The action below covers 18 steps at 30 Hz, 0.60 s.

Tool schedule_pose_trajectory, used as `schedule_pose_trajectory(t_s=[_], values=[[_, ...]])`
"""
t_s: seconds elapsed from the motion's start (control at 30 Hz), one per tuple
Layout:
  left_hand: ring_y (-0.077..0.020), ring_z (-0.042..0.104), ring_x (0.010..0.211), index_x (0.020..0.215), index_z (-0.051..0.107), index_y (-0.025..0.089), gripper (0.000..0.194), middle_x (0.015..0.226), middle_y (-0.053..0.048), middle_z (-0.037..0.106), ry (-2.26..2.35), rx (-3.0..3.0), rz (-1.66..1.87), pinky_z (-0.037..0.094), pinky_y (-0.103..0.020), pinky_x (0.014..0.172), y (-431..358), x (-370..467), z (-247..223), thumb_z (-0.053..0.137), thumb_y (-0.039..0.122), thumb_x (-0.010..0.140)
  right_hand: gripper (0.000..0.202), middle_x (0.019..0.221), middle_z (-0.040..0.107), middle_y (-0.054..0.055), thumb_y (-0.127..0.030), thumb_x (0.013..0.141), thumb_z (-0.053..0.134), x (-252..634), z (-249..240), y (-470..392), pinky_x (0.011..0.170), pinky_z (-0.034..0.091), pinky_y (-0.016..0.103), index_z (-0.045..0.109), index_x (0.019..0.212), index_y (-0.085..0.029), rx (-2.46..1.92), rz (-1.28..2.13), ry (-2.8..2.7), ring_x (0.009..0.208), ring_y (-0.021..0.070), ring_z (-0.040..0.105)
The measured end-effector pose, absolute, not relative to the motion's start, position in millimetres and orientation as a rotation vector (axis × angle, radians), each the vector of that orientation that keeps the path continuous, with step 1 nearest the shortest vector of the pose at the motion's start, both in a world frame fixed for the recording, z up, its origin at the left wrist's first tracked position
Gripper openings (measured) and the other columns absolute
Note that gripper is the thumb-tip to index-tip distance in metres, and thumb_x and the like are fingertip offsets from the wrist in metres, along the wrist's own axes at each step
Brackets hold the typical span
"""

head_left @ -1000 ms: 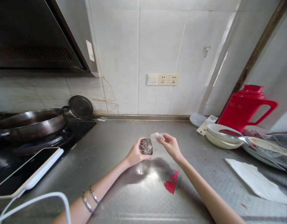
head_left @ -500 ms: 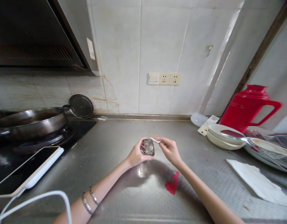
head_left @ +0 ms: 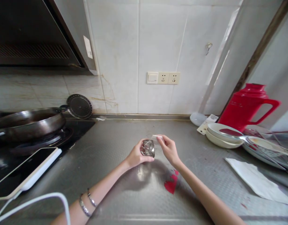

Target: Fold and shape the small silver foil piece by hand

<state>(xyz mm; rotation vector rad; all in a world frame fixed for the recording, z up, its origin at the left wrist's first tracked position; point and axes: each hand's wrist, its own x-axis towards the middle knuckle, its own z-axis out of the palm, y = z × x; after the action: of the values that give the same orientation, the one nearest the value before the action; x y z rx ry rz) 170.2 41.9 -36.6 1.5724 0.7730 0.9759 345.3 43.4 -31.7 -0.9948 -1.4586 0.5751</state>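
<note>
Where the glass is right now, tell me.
In the head view, the glass is below centre, in the left hand, left of the right hand.

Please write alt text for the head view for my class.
The left hand holds a faceted glassy object while the right hand pinches a whitish piece beside it, over a metal counter. A pan stands on the hob at left; a red flask and dishes stand at right.
</note>
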Motion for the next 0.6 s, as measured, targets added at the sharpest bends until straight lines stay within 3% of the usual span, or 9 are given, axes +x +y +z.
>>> schedule_pose_trajectory(t_s=[0.13,0.3,0.6], values=[[-0.0223,0.060,0.095,0.119,0.045,0.018,0.078,0.112,-0.010,0.060,0.751,1.550,0.961,0.047,-0.032,0.078,40,171,-34,0.084,0.019,0.052,0.037,0.073,0.066,0.003,-0.051,0.081,0.057,355,-32,52,0.060,0.045,0.026,0.064,0.093,-0.017,-0.997,0.671,-1.281,0.066,0.0166,0.058],[-0.0215,0.060,0.093,0.121,0.045,0.019,0.079,0.111,-0.010,0.060,0.756,1.519,0.978,0.047,-0.031,0.078,40,170,-32,0.083,0.018,0.052,0.032,0.082,0.065,0.004,-0.049,0.073,0.064,375,-18,56,0.071,0.044,0.028,0.064,0.080,-0.017,-0.986,0.690,-1.411,0.077,0.0181,0.058],[-0.0207,0.060,0.092,0.119,0.046,0.019,0.077,0.110,-0.008,0.061,0.754,1.555,0.952,0.047,-0.030,0.077,38,174,-37,0.083,0.018,0.052,0.025,0.067,0.058,-0.002,-0.043,0.080,0.055,365,-21,49,0.055,0.040,0.023,0.060,0.085,-0.019,-0.981,0.912,-1.499,0.059,0.0125,0.050]])
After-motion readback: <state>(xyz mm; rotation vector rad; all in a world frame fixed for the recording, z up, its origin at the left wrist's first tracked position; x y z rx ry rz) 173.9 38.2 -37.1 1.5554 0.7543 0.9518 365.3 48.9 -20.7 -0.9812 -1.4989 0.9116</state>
